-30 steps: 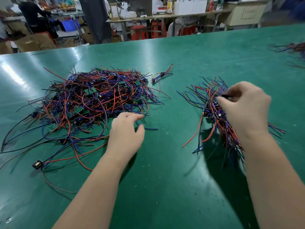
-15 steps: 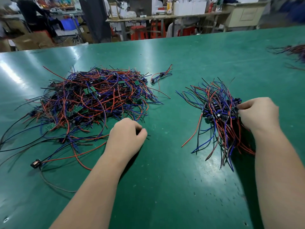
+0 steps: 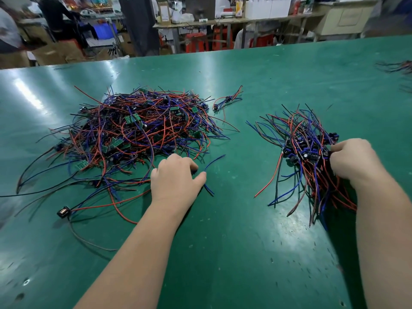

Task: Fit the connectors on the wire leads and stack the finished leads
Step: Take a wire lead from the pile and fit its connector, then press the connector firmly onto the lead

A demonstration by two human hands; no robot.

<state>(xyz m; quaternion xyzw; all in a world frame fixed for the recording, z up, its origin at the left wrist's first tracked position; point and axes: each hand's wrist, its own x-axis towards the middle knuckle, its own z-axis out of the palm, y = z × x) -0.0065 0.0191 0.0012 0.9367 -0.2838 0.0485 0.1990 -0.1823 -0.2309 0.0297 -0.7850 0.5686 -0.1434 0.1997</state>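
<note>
As left hand (image 3: 175,178) pinches a lead (image 3: 214,159), right hand (image 3: 354,162) grips the stack (image 3: 299,139).

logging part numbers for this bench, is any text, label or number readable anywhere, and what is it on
No text can be read anywhere in this view.
Green boards in the wire pile: any print is too small to read.
Brown box on the far bench: it has a white label, too blurred to read.
Yellow bottle on the far bench: too blurred to read.
</note>
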